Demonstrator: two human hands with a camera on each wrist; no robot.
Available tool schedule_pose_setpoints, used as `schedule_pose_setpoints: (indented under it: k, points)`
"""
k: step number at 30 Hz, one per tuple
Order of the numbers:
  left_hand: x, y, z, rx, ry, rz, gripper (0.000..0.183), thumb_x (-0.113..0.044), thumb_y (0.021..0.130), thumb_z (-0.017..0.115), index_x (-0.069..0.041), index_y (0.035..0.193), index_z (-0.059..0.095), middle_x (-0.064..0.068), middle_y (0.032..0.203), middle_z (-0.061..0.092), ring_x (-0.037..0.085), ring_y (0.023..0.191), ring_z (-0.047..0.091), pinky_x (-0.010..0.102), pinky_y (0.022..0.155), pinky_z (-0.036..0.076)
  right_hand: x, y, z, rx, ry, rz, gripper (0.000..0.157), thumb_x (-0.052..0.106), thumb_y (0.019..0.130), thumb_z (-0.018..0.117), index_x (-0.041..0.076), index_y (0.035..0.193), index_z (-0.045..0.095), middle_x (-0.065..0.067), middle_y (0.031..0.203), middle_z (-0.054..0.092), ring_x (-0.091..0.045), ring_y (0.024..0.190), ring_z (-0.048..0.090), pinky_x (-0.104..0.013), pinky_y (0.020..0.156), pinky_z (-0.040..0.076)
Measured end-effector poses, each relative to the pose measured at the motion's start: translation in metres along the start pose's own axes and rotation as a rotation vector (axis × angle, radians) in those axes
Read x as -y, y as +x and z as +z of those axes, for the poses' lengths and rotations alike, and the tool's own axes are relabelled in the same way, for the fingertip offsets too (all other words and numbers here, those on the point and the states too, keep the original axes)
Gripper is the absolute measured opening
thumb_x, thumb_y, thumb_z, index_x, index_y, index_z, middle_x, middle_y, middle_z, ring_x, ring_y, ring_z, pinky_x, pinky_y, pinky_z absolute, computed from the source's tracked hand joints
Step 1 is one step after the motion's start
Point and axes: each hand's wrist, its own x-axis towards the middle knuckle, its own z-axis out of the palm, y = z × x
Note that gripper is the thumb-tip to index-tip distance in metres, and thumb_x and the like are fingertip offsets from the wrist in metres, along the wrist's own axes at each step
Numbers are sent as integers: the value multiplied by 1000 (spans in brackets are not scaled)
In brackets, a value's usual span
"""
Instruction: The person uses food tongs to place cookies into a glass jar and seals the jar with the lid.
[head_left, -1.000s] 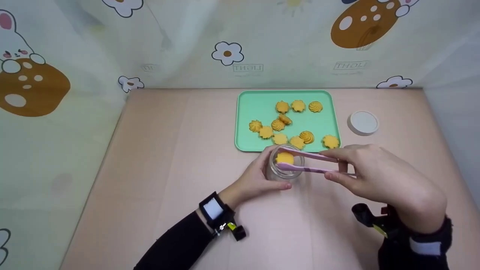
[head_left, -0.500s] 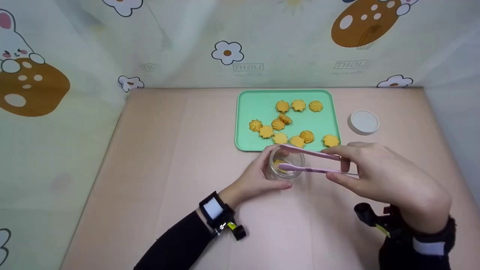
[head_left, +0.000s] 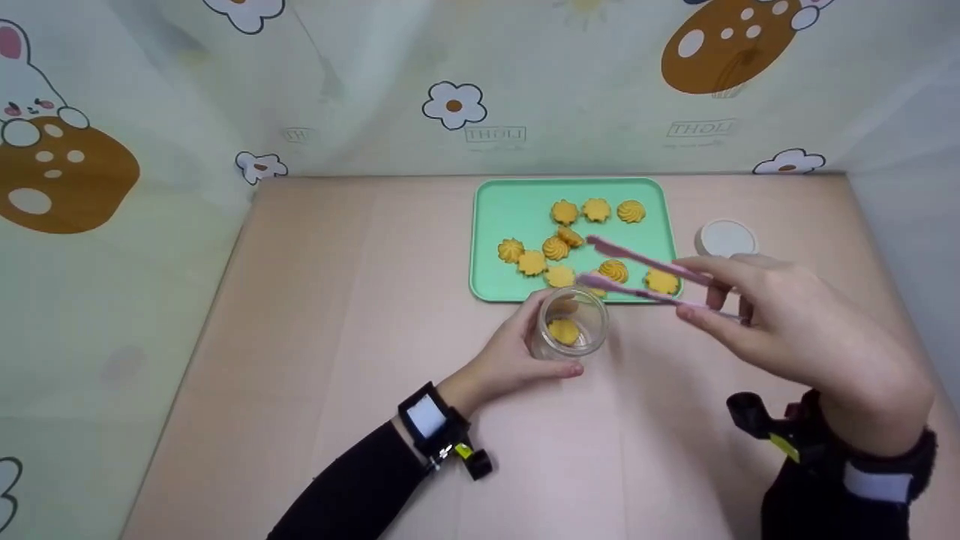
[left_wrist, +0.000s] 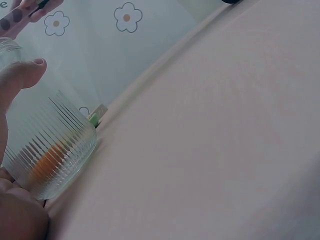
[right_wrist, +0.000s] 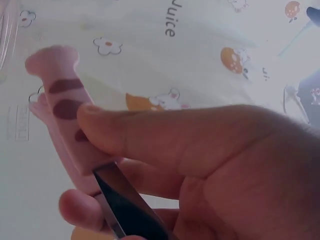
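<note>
A clear glass jar stands on the table, and my left hand grips it round its left side. Ribbed glass shows in the left wrist view, with one cookie at the bottom. My right hand pinches pink tongs whose two arms stand apart with nothing between the tips. The tips are over the front part of a green tray, just beyond the jar's mouth. In the right wrist view, thumb and fingers press the paw-shaped tongs by their pink arms, above a metal strip.
Several golden cookies lie spread on the tray, some touching each other. A white round lid lies right of the tray, partly behind my right hand. Patterned cloth rises behind the table's far edge.
A cookie has dropped from the tongs into the jar. My right hand has drawn the tongs up and right, from over the jar's mouth to over the tray. The left hand stays put.
</note>
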Motion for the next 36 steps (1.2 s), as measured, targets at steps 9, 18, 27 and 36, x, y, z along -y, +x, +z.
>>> schedule_pose_setpoints:
  k: [9,18,27,36]
  points:
    - [1,0,1,-2,-14,9,96,-20,80,100,-31,159,48,0,152,61,14,146,51,42,129,34,-36,20,6,62,6,128,38,25,101,81,2,130,70,2,86,68,-16,70,51,-30,59,39]
    - [-1,0,0,-4,2,3,96,-21,80,101,-32,159,48,-4,153,60,13,147,50,43,129,34,-61,31,14,281,36,288,49,35,103,78,2,137,66,-5,92,71,-23,77,55,-36,63,41]
    - [0,0,0,1,11,1,96,-21,80,100,-33,159,48,-3,153,60,13,147,50,43,129,33,-74,37,22,439,86,397,53,36,101,78,-2,137,66,-7,83,61,-25,75,55,-37,63,43]
    - [1,1,0,-1,11,0,95,-21,80,100,-30,159,48,-3,153,59,14,148,49,43,130,33,-73,44,33,460,152,413,57,32,99,81,-1,143,65,-7,84,64,-22,70,56,-35,60,44]
